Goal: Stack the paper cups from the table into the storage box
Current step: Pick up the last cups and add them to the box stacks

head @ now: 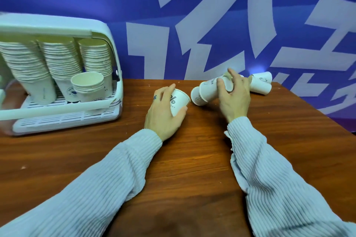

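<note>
My left hand (165,110) grips a white paper cup (180,102) with dark lettering, lying on its side on the wooden table (192,159). My right hand (234,94) closes around a short nested stack of cups (207,92), tilted with its bases toward the left. Two more cups (261,83) lie on their sides behind that hand, near the wall. At the left stands the white storage box (63,113) with its lid up. It holds three tall leaning cup stacks (59,63) and a short stack (89,87) in front.
A blue wall with large white shapes (212,34) runs right behind the table. The table's right edge (317,109) slants away close to the loose cups. Both arms wear pale ribbed sleeves (269,169).
</note>
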Demonstrator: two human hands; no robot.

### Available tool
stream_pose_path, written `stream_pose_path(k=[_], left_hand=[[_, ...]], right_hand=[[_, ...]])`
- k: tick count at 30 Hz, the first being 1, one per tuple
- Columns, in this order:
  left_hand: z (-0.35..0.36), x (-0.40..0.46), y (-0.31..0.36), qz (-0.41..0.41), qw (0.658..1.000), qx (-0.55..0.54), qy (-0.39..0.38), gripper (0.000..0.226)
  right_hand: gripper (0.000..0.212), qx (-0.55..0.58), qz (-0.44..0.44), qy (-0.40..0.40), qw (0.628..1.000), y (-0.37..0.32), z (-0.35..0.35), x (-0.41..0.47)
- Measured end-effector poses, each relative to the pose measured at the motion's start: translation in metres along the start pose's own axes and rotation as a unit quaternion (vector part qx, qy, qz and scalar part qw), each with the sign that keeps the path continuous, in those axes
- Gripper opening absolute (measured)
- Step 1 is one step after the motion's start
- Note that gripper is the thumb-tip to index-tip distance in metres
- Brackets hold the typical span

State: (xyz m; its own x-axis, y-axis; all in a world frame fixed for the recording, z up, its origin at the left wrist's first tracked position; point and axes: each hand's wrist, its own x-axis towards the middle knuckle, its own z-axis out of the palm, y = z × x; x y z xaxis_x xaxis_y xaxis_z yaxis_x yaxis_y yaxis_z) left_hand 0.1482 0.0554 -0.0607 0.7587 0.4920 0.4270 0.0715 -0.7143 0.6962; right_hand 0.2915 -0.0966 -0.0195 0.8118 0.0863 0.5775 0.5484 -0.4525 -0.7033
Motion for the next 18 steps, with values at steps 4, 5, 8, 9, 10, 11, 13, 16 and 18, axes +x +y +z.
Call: stream_pose_path(k=[4,5,8,9,10,11,13,16,18], left_hand=[[-0.018,-0.003,0.007,-0.071,0.992,-0.083,0.067,0.071],[-0.023,-0.004,0.007,-0.084,0.988,-0.093,0.085,0.071],[-0.035,-0.009,0.004,-0.093,0.984,-0.09,0.118,0.069],[-0.039,-0.01,0.004,-0.096,0.984,-0.087,0.123,0.069],[-0.041,-0.011,0.002,-0.099,0.983,-0.087,0.129,0.07],[-0.044,-0.011,0.001,-0.101,0.982,-0.091,0.134,0.07],[-0.048,-0.011,-0.001,-0.095,0.979,-0.104,0.145,0.071],[-0.056,-0.01,-0.002,-0.079,0.973,-0.138,0.164,0.072],[-0.065,-0.01,-0.001,-0.067,0.968,-0.158,0.184,0.072]], right_hand=[[0.037,0.115,0.075,-0.003,0.991,-0.02,0.008,-0.02],[0.036,0.118,0.077,0.007,0.99,-0.024,0.008,-0.023],[0.037,0.133,0.085,0.084,0.984,-0.035,0.004,-0.025],[0.037,0.147,0.079,0.113,0.979,-0.04,0.003,-0.026],[0.038,0.171,0.075,0.133,0.973,-0.045,0.002,-0.027],[0.038,0.207,0.076,0.141,0.965,-0.049,0.002,-0.029],[0.041,0.286,0.101,0.105,0.947,-0.059,0.005,-0.033],[0.051,0.39,0.134,-0.087,0.907,-0.082,0.018,-0.047],[0.07,0.411,0.094,-0.209,0.883,-0.098,0.025,-0.059]])
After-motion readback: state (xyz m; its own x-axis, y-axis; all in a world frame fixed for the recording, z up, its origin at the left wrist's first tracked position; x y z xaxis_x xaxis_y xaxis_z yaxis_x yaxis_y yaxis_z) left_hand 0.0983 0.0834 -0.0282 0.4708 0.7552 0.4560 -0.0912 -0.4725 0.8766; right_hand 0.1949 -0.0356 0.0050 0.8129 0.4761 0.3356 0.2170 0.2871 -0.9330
